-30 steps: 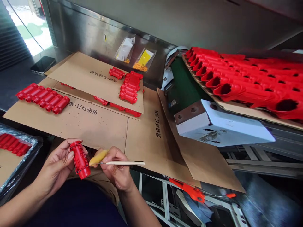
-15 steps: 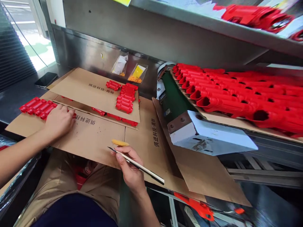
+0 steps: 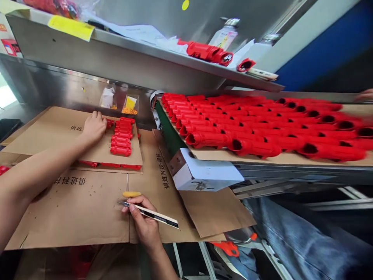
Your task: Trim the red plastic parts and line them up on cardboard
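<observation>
My left hand [image 3: 95, 127] is over the upper cardboard sheet [image 3: 58, 120], its fingers curled down at a small red plastic part [image 3: 109, 123]; the fingertips are largely hidden. Just right of it stands a column of similar red parts [image 3: 121, 140]. In my right hand [image 3: 145, 225] is a slim utility knife [image 3: 157, 216] with a pale and black handle, its blade pointing left above the lower cardboard [image 3: 96, 210]. A yellow piece [image 3: 131, 194], which looks like a finger cover, shows at that hand's fingers.
Many red tubular housings [image 3: 250, 146] lie in rows on cardboard over a green conveyor [image 3: 171, 132]. A white metal bracket [image 3: 206, 177] juts out at its near end. Two small bags [image 3: 129, 105] lie behind. Above runs a metal shelf [image 3: 131, 46]; another person's hand [image 3: 365, 95] appears far right.
The view has swung right. My left hand has gone from the row of red parts at the lower left to the upper cardboard sheet. My right hand still holds the knife.
</observation>
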Tool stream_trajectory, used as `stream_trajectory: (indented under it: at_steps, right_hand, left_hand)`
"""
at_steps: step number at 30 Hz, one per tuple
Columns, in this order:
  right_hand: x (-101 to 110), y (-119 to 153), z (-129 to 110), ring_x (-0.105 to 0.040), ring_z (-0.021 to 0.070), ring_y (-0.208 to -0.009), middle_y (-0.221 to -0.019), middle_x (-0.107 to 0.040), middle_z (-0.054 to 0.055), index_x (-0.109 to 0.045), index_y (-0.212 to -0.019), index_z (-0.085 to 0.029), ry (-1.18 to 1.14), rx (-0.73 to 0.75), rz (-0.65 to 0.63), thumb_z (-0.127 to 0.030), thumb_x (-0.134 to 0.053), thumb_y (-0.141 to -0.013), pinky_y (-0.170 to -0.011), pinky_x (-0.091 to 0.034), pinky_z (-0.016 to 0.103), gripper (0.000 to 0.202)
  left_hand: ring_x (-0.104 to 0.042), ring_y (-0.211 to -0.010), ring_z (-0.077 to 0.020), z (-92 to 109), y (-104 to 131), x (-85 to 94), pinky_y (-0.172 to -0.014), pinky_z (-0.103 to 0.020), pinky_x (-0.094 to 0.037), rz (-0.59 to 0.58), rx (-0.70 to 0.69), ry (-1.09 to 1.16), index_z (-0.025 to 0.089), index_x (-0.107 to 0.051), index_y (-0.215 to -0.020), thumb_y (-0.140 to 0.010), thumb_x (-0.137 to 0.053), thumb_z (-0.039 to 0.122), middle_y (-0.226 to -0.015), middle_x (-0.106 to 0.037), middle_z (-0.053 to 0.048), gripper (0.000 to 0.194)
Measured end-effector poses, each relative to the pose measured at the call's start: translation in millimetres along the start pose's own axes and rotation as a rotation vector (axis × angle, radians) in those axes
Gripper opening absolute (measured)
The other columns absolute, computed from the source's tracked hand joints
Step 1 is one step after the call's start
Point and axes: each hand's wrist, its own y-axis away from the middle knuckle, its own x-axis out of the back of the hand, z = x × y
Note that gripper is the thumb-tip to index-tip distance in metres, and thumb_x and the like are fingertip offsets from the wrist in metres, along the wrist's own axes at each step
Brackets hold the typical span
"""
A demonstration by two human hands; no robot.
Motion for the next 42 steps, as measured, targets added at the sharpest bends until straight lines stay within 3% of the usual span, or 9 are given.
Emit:
stream_trajectory:
  at_steps: [3, 7, 11, 14, 17, 21, 24, 32, 42]
  right_hand:
    - [0.4, 1.6, -0.1, -0.081, 0.0199, -0.071, -0.079, -0.08, 0.005, -0.075, -0.096, -0.021, -0.037, -0.014, 0.019, -0.054, -0.075, -0.1, -0.072, -0.066, 0.031, 0.034]
    - [2.3, 0.2, 3.6, -0.08, 0.0202, -0.069, -0.075, -0.078, 0.004, -0.074, -0.094, -0.02, -0.037, -0.01, 0.005, -0.053, -0.076, -0.099, -0.071, -0.065, 0.032, 0.033]
    - [2.3, -3.2, 6.5, -0.076, 0.0181, -0.066, -0.076, -0.076, 0.002, -0.073, -0.094, -0.021, -0.065, -0.029, -0.018, -0.058, -0.076, -0.097, -0.066, -0.063, 0.03, 0.037]
    - [-4.9, 3.7, -5.2, -0.064, 0.0123, -0.05, -0.068, -0.069, -0.003, -0.074, -0.096, -0.021, -0.057, -0.073, -0.082, -0.057, -0.076, -0.096, -0.051, -0.053, 0.024, 0.036]
    - [-19.9, 21.0, -29.8, -0.057, 0.0101, -0.051, -0.068, -0.066, -0.003, -0.079, -0.104, -0.02, 0.051, -0.125, -0.262, -0.046, -0.075, -0.098, -0.048, -0.044, 0.021, 0.027]
    - [-42.3, 43.3, -54.2, -0.06, 0.0122, -0.064, -0.077, -0.071, 0.0, -0.078, -0.099, -0.019, 0.246, -0.145, -0.437, -0.032, -0.071, -0.099, -0.058, -0.046, 0.022, 0.015]
    - [-52.0, 54.8, -53.6, -0.06, 0.0132, -0.067, -0.075, -0.07, 0.0, -0.074, -0.089, -0.02, 0.328, -0.126, -0.443, -0.031, -0.066, -0.101, -0.059, -0.045, 0.023, 0.019]
    - [-50.3, 70.9, -41.6, -0.063, 0.014, -0.063, -0.074, -0.069, 0.0, -0.07, -0.091, -0.021, 0.338, -0.127, -0.431, -0.034, -0.062, -0.104, -0.056, -0.045, 0.023, 0.02]
    - [-54.8, 75.0, -42.3, -0.074, 0.0157, -0.073, -0.085, -0.08, 0.004, -0.075, -0.1, -0.019, 0.445, 0.193, -0.302, -0.021, -0.065, -0.103, -0.07, -0.056, 0.024, 0.01]
  left_hand:
    - [-0.067, -0.126, -0.0331, 3.1, -22.4, -12.1, -0.106, -0.058, -0.056, -0.017, -0.008, 0.059, 0.017, -0.069, -0.135, -0.101, -0.074, 0.038, -0.143, -0.067, -0.014, 0.04]
    - [-0.069, -0.12, -0.0331, -11.2, 12.9, 0.2, -0.104, -0.058, -0.055, -0.093, 0.023, 0.139, 0.015, -0.07, -0.13, -0.101, -0.072, 0.037, -0.134, -0.071, -0.015, 0.036]
    - [-0.074, -0.082, -0.033, -22.5, 116.4, 41.0, -0.08, -0.045, -0.059, -0.233, 0.037, 0.295, 0.011, -0.072, -0.121, -0.093, -0.066, 0.033, -0.091, -0.078, -0.014, 0.036]
    - [-0.077, -0.088, -0.0302, -10.8, 218.4, 68.8, -0.073, -0.034, -0.06, -0.209, 0.064, 0.703, 0.022, -0.076, -0.12, -0.096, -0.062, 0.05, -0.101, -0.081, -0.011, 0.04]
    - [-0.079, -0.089, -0.0292, 16.7, 304.2, 80.8, -0.073, -0.032, -0.063, -0.207, 0.306, 1.2, 0.028, -0.082, -0.116, -0.091, -0.078, 0.048, -0.106, -0.084, -0.01, 0.033]
    - [-0.079, -0.089, -0.027, 50.6, 363.8, 78.9, -0.078, -0.032, -0.064, -0.198, 0.738, 1.438, 0.027, -0.083, -0.109, -0.081, -0.091, 0.045, -0.102, -0.084, -0.009, 0.034]
    - [-0.072, -0.076, -0.0191, 58.8, 382.2, 73.3, -0.07, -0.025, -0.059, -0.11, 0.964, 1.48, 0.025, -0.079, -0.099, -0.076, -0.096, 0.048, -0.085, -0.078, -0.003, 0.036]
    - [-0.046, -0.062, -0.0102, 58.7, 390.9, 67.1, -0.055, -0.016, -0.039, -0.031, 1.07, 1.603, 0.021, -0.067, -0.076, -0.088, -0.083, 0.062, -0.067, -0.057, 0.004, 0.046]
    - [-0.073, -0.1, -0.0189, 46.1, 404.8, 61.5, -0.089, -0.024, -0.059, 0.1, 0.683, 1.308, 0.031, -0.083, -0.106, -0.093, -0.083, 0.034, -0.112, -0.078, -0.002, 0.013]
